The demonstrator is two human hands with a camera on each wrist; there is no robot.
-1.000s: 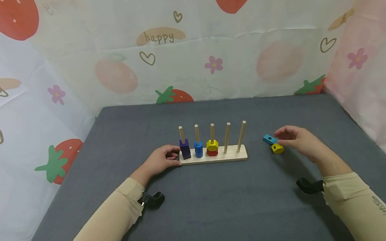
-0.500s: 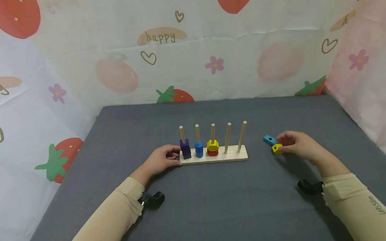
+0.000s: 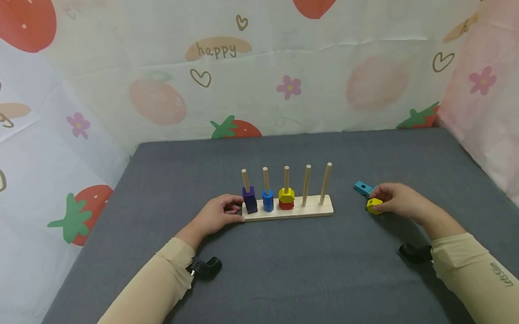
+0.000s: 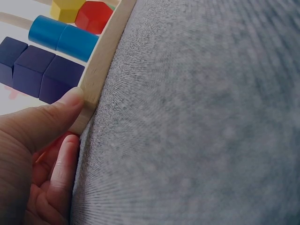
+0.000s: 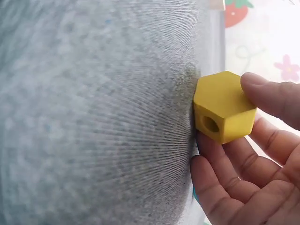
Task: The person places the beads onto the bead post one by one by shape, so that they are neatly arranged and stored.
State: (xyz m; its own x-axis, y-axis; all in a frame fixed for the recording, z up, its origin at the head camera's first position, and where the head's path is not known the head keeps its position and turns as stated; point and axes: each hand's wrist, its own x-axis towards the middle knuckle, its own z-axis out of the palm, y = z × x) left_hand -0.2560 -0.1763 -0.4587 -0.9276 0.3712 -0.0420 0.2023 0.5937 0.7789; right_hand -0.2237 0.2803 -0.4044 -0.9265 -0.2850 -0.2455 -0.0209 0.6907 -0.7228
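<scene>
My left hand [image 3: 218,215] grips the left end of a wooden peg stand [image 3: 307,211], thumb on its front edge and fingers behind. Dark purple cubes [image 4: 35,70] fill the first peg's lower part. Two blue cylinders [image 4: 63,37] are on the second. On the third, a yellow block [image 3: 286,196] sits above a red block [image 3: 287,206]. To the right of the stand, my right hand [image 3: 404,203] pinches a yellow hexagonal block [image 5: 224,96] between thumb and fingers, low at the tabletop. The block's side hole shows in the right wrist view.
A light blue block [image 3: 362,187] with a hole lies just behind the held yellow block, its right end close to my fingers. Two bare pegs rise at the stand's right end. Grey cloth [image 3: 315,269] covers the table, and printed curtains [image 3: 240,96] stand behind it.
My right hand has come down and slightly nearer, from beside the light blue block to the yellow hexagonal block, and now pinches it. That block has turned and shifted slightly nearer. My left hand stays put.
</scene>
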